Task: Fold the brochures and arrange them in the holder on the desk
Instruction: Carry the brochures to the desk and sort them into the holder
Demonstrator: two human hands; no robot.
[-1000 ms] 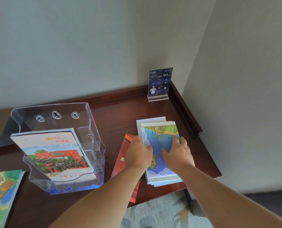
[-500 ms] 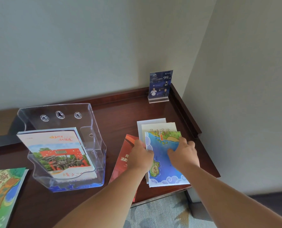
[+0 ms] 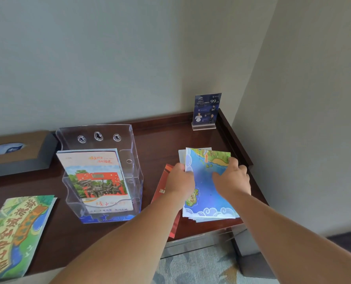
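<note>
Map brochure (image 3: 206, 181) lies atop the stack (image 3: 203, 219) at the desk's (image 3: 160, 144) R end, between my hands. L hand (image 3: 180, 180) pinches its left edge, R hand (image 3: 233, 179) grips its far right corner. Holder (image 3: 107, 138) stands well left w/ red-gate brochure (image 3: 96, 181) inside.

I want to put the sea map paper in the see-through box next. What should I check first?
1. Left hand grips the map brochure at its left edge: ok.
2. Right hand holds its top right corner: ok.
3. Map brochure fully folded: cannot tell; layered edges show at the bottom.
4. Clear holder stands upright on the desk: ok.
5. Room in the holder: the photo brochure fills the front pocket, and the space behind looks free: ok.
6. Way across: only the flat red brochure lies between: ok.
</note>
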